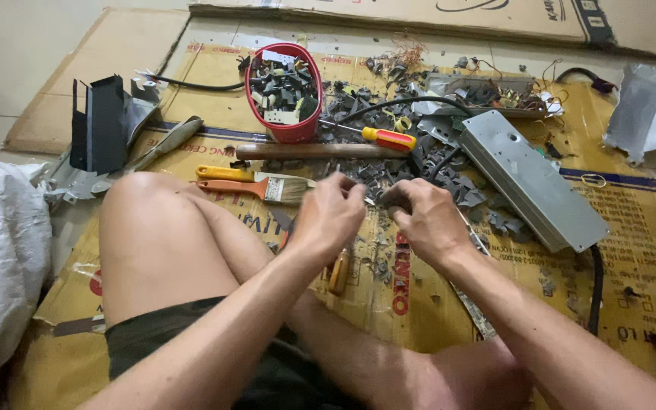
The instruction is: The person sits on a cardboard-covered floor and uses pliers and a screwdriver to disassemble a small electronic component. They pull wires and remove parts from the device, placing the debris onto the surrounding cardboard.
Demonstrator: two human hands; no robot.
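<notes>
Both hands meet over the scrap pile (389,178); the left hand (328,216) and right hand (425,220) are curled nearly closed, fingertips pinching a small dark piece (380,200) between them, too small to identify; judged, they are prying it apart, which calls for firm opposed grip; red basket (284,91) at eleven o'clock, grey box (533,178) at three, paintbrush (256,187) at nine.

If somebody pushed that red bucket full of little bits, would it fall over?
Probably not easily: the red bucket stands upright on flat cardboard and looks packed with small dark pieces, likely heavy. A hard shove near the rim might tip it and spill them.
</notes>
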